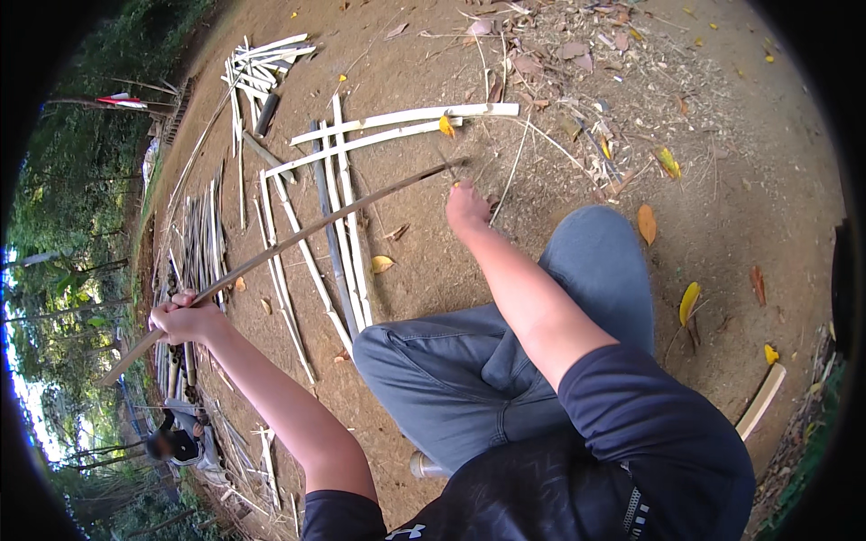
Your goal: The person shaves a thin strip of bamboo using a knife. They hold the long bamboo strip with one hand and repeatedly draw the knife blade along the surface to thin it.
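Along the left rim, trees [54, 216] border the brown ground [415, 279], and low on that side another person [185, 448] appears near loose sticks. Our left hand [187, 319] comes next, its fingers [183, 298] closed firmly around a long wooden stick [307, 233], with a short end jutting out past the fist toward the lower left. From there the stick slants up to the right. Just beyond that hand lies a spread of thin sticks [203, 230], and farther off a heap of pale split pieces [263, 65] with a short dark pole [265, 114] near it. Toward the middle, the stick passes above long pale poles and a dark pole [322, 171] on the ground; two pale strips [415, 114] lie across their far ends. Our right hand [467, 207] is by the stick's far tip, its fingers curled in; blur there keeps us from telling whether they grip a thin tool or the tip itself. Right of it are our bent right knee [595, 248], an orange leaf [646, 224] and a yellow leaf [688, 302]. Farthest right, near our sleeve [663, 415], lies a pale piece of wood [762, 401].
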`<state>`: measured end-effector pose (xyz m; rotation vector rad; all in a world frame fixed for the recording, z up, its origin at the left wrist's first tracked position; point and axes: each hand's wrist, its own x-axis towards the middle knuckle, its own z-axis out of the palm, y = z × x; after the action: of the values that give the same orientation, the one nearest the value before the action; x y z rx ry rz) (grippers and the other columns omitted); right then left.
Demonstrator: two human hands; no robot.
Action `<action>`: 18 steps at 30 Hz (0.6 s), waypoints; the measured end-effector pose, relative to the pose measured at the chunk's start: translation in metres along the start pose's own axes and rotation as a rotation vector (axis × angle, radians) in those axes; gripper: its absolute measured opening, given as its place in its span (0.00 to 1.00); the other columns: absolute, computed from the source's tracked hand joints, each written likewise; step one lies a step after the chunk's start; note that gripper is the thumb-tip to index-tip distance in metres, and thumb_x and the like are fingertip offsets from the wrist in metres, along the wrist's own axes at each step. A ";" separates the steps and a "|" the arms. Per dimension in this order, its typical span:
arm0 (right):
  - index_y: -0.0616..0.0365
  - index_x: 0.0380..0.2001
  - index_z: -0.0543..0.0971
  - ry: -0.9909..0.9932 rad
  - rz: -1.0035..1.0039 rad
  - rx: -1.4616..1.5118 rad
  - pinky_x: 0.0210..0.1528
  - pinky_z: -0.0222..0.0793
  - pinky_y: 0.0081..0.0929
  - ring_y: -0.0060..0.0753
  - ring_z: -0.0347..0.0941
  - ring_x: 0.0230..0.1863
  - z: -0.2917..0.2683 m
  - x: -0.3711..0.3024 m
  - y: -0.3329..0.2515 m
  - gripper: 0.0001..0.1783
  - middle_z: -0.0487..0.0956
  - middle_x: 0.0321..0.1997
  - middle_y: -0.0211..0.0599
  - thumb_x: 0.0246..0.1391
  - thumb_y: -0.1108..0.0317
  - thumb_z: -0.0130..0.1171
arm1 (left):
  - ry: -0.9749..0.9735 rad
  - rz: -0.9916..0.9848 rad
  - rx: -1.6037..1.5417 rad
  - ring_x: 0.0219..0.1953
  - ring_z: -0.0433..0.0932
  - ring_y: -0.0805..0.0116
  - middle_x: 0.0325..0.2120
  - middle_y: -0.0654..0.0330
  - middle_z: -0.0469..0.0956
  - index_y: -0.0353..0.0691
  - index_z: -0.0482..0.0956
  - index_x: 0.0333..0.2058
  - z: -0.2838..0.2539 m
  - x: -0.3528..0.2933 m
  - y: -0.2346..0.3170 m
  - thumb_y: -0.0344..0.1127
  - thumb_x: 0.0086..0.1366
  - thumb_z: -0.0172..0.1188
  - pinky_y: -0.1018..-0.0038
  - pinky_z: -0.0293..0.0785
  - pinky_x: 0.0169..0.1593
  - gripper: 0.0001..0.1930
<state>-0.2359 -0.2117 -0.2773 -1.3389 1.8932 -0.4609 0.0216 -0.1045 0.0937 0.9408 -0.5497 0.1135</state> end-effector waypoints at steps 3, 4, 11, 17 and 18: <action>0.61 0.45 0.71 0.009 -0.164 -0.084 0.37 0.82 0.42 0.50 0.84 0.36 -0.004 -0.023 -0.001 0.20 0.84 0.35 0.50 0.70 0.53 0.44 | 0.035 -0.009 -0.002 0.11 0.61 0.74 0.14 0.67 0.57 0.44 0.54 0.30 0.006 -0.006 0.003 0.24 0.61 0.47 0.77 0.64 0.14 0.10; 0.61 0.45 0.71 -0.020 -0.207 -0.078 0.37 0.82 0.42 0.51 0.84 0.34 -0.006 -0.026 0.002 0.20 0.84 0.34 0.50 0.70 0.53 0.44 | 0.034 -0.019 0.001 0.11 0.61 0.74 0.14 0.67 0.57 0.44 0.55 0.30 0.010 -0.007 0.003 0.24 0.61 0.47 0.77 0.64 0.14 0.10; 0.60 0.48 0.71 -0.041 0.043 0.000 0.43 0.79 0.44 0.50 0.83 0.45 -0.003 0.009 0.013 0.20 0.84 0.41 0.49 0.70 0.53 0.43 | 0.061 0.020 0.090 0.11 0.61 0.74 0.13 0.69 0.56 0.43 0.55 0.29 0.028 -0.004 0.003 0.24 0.59 0.46 0.76 0.65 0.16 0.08; 0.64 0.50 0.73 -0.098 0.134 -0.022 0.49 0.78 0.47 0.51 0.82 0.48 0.005 0.020 0.018 0.20 0.83 0.46 0.52 0.67 0.58 0.46 | 0.028 -0.033 0.024 0.11 0.60 0.74 0.13 0.69 0.53 0.44 0.54 0.26 0.026 0.001 -0.001 0.24 0.58 0.45 0.76 0.64 0.15 0.09; 0.66 0.51 0.74 -0.093 0.150 -0.072 0.48 0.80 0.41 0.48 0.82 0.50 0.002 0.021 0.021 0.18 0.83 0.47 0.51 0.65 0.65 0.49 | 0.008 -0.019 0.015 0.11 0.60 0.74 0.13 0.69 0.53 0.44 0.54 0.26 0.026 0.002 -0.001 0.24 0.58 0.45 0.76 0.63 0.15 0.09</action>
<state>-0.2514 -0.2223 -0.3000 -1.2309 1.9322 -0.2529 0.0130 -0.1262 0.1062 0.9596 -0.5325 0.1042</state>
